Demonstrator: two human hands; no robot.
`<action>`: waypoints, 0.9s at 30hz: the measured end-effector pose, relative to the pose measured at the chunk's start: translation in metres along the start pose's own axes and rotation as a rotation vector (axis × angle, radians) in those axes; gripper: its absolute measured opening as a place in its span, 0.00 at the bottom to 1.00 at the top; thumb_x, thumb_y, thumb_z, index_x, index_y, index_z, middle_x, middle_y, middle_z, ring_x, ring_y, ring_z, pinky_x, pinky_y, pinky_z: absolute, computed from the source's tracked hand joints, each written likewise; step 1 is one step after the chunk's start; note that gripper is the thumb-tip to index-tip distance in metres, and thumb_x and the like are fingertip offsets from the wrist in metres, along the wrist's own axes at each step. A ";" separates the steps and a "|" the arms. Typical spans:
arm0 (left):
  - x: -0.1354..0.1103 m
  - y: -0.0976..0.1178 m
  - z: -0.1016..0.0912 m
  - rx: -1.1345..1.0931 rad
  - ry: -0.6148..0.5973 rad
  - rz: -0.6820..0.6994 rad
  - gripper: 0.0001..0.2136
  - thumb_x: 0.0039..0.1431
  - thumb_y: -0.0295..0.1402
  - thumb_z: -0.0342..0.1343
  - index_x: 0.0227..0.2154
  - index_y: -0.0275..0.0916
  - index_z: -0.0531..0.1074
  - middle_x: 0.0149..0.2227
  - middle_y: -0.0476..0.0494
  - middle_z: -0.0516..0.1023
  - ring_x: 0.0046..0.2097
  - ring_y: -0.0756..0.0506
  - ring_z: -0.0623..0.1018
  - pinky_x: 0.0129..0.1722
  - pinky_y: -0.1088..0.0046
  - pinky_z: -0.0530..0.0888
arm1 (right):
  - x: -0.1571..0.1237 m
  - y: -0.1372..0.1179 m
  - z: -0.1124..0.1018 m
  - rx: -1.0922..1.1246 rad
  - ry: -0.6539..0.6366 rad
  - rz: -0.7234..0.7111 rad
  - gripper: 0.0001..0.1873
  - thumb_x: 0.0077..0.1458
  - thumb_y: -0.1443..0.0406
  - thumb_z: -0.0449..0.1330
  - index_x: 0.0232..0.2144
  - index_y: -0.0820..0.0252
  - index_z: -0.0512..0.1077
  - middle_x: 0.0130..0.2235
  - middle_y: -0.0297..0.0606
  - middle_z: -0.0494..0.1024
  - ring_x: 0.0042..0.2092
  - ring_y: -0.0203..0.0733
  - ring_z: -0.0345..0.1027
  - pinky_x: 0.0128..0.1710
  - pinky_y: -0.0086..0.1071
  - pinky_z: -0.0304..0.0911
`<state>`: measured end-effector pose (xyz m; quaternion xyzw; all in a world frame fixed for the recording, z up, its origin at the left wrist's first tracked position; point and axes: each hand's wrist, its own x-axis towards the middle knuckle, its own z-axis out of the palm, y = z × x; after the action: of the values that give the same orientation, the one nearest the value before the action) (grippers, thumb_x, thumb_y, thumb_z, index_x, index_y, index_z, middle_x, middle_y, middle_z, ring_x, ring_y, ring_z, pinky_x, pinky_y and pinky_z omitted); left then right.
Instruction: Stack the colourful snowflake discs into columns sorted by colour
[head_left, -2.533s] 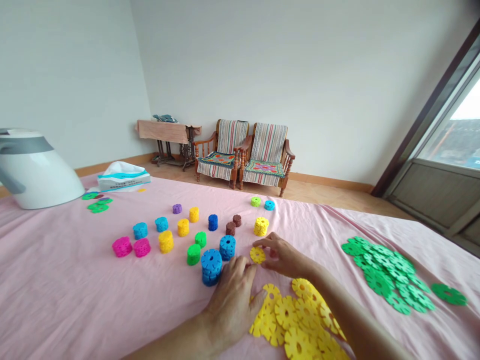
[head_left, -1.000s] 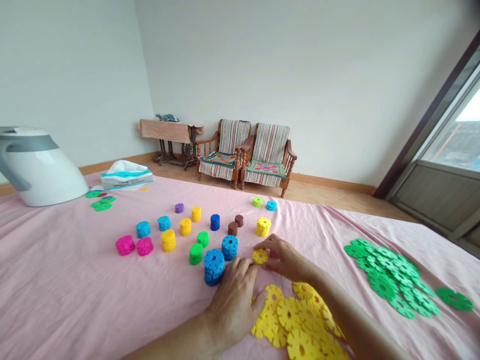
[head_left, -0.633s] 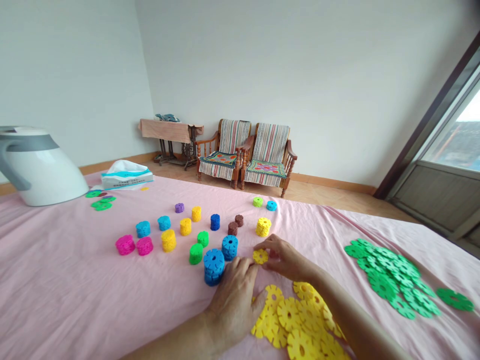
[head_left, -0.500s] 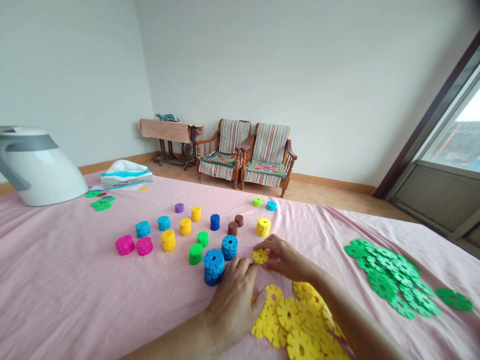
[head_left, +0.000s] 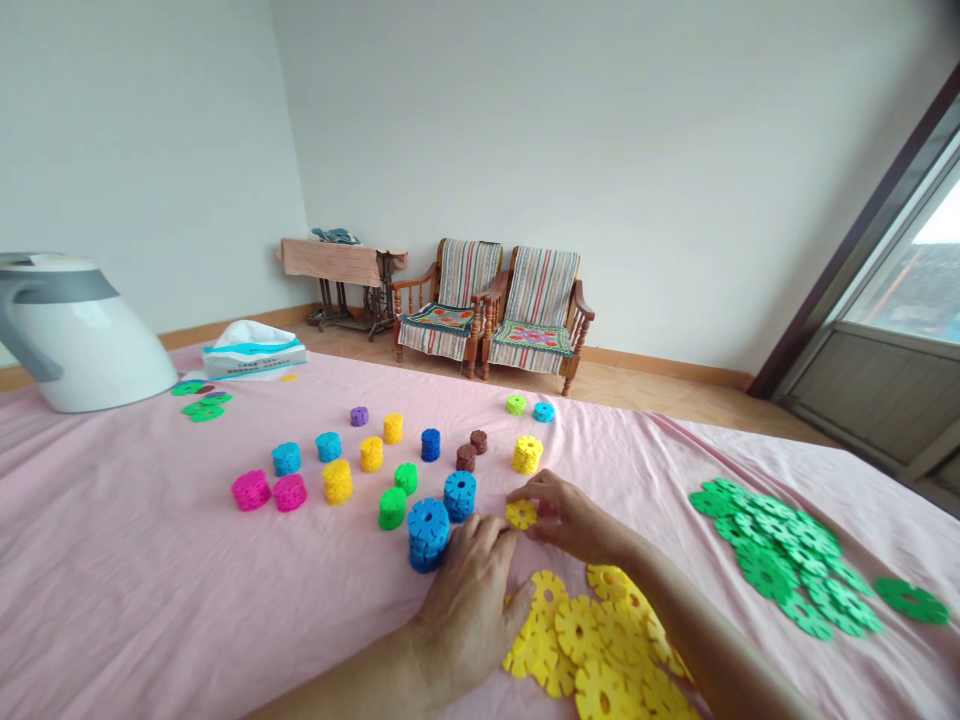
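Observation:
A yellow notched plastic disc (head_left: 520, 514) is pinched between the thumb and fingers of my right hand (head_left: 574, 515). My left hand (head_left: 472, 585) rests just left of it, knuckles up, with the thumb apart from the bent fingers. I see nothing held in it, though its fingertips are partly hidden. Against its left side stand two blue disc stacks, a nearer one (head_left: 428, 535) and a farther one (head_left: 460, 496). Loose yellow discs (head_left: 600, 640) lie heaped below both hands, partly under the right forearm. Beyond my right hand stands a yellow stack (head_left: 527, 455).
Small stacks in several colours, such as pink (head_left: 289, 492), green (head_left: 391, 508) and brown (head_left: 466, 457), stand on the pink cloth (head_left: 187, 560). A green disc heap (head_left: 787, 555) lies right. A white kettle (head_left: 105, 340) and tissue box (head_left: 255, 355) stand far left.

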<state>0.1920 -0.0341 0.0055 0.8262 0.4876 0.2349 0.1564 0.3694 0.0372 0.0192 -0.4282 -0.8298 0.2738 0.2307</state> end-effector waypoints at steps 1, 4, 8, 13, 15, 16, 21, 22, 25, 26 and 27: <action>0.000 0.000 0.000 0.001 0.003 0.002 0.15 0.58 0.35 0.50 0.48 0.40 0.67 0.45 0.41 0.68 0.48 0.40 0.65 0.51 0.60 0.63 | 0.000 0.000 0.000 0.003 0.000 -0.003 0.22 0.42 0.76 0.58 0.42 0.57 0.74 0.37 0.37 0.67 0.35 0.36 0.63 0.38 0.32 0.64; 0.000 -0.001 0.000 0.005 0.005 0.006 0.15 0.58 0.35 0.50 0.48 0.40 0.67 0.45 0.41 0.68 0.48 0.40 0.65 0.51 0.60 0.63 | 0.000 0.000 0.000 0.003 0.007 -0.009 0.22 0.42 0.75 0.59 0.42 0.57 0.74 0.37 0.37 0.67 0.34 0.36 0.63 0.39 0.33 0.64; 0.001 -0.001 0.000 0.008 0.004 0.006 0.15 0.58 0.35 0.50 0.47 0.40 0.68 0.44 0.41 0.68 0.48 0.40 0.65 0.51 0.60 0.64 | 0.000 0.002 0.001 0.002 0.013 -0.007 0.21 0.42 0.75 0.58 0.41 0.58 0.74 0.37 0.37 0.67 0.34 0.35 0.63 0.39 0.33 0.64; 0.001 -0.001 0.000 0.000 0.007 0.008 0.14 0.58 0.35 0.50 0.47 0.40 0.68 0.44 0.42 0.68 0.48 0.40 0.65 0.51 0.60 0.64 | 0.000 0.001 0.002 -0.007 0.020 -0.006 0.22 0.42 0.76 0.58 0.41 0.56 0.74 0.37 0.36 0.67 0.34 0.35 0.63 0.38 0.32 0.64; 0.001 -0.001 0.000 -0.003 0.006 0.009 0.14 0.58 0.35 0.50 0.47 0.40 0.68 0.44 0.42 0.68 0.48 0.40 0.65 0.50 0.60 0.64 | 0.000 0.000 0.001 -0.010 0.021 -0.003 0.22 0.41 0.76 0.59 0.41 0.56 0.74 0.37 0.36 0.67 0.34 0.35 0.63 0.38 0.32 0.64; 0.001 -0.001 0.000 -0.001 0.007 0.008 0.14 0.58 0.35 0.50 0.47 0.40 0.68 0.44 0.42 0.68 0.48 0.40 0.65 0.50 0.60 0.64 | 0.000 0.000 0.001 -0.011 0.023 -0.002 0.22 0.41 0.76 0.59 0.41 0.56 0.74 0.37 0.36 0.67 0.34 0.35 0.63 0.38 0.32 0.64; 0.001 -0.002 0.000 -0.009 0.006 0.010 0.15 0.58 0.35 0.50 0.47 0.39 0.68 0.44 0.42 0.68 0.48 0.40 0.65 0.51 0.60 0.63 | 0.000 0.001 0.000 -0.020 0.018 -0.007 0.22 0.41 0.75 0.60 0.42 0.56 0.73 0.37 0.36 0.68 0.33 0.35 0.64 0.38 0.32 0.65; 0.000 -0.002 0.000 -0.013 0.007 0.013 0.14 0.57 0.35 0.50 0.47 0.39 0.68 0.44 0.42 0.68 0.48 0.40 0.65 0.51 0.60 0.63 | 0.000 0.002 0.000 -0.015 0.013 -0.008 0.23 0.42 0.75 0.59 0.43 0.56 0.73 0.37 0.36 0.68 0.33 0.34 0.64 0.37 0.32 0.65; 0.000 -0.002 0.000 -0.026 0.030 0.030 0.14 0.57 0.34 0.51 0.47 0.40 0.67 0.45 0.42 0.69 0.48 0.40 0.66 0.50 0.61 0.64 | -0.002 0.005 -0.003 0.006 0.035 0.014 0.22 0.44 0.74 0.57 0.44 0.58 0.71 0.41 0.39 0.69 0.33 0.34 0.67 0.35 0.30 0.64; 0.000 -0.001 -0.001 -0.027 0.041 0.038 0.14 0.57 0.34 0.51 0.46 0.40 0.67 0.44 0.42 0.69 0.48 0.41 0.66 0.49 0.61 0.64 | -0.003 0.006 -0.005 0.000 0.053 0.030 0.19 0.45 0.74 0.56 0.42 0.59 0.72 0.40 0.39 0.70 0.34 0.34 0.67 0.34 0.30 0.64; 0.000 0.000 -0.001 -0.025 0.051 0.045 0.12 0.57 0.34 0.51 0.44 0.40 0.68 0.43 0.43 0.69 0.47 0.41 0.66 0.48 0.61 0.64 | -0.006 0.005 -0.007 -0.017 0.061 0.050 0.15 0.47 0.73 0.56 0.39 0.60 0.72 0.39 0.39 0.71 0.33 0.34 0.67 0.33 0.30 0.64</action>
<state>0.1914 -0.0339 0.0067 0.8288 0.4697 0.2653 0.1488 0.3796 0.0367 0.0199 -0.4588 -0.8137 0.2593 0.2453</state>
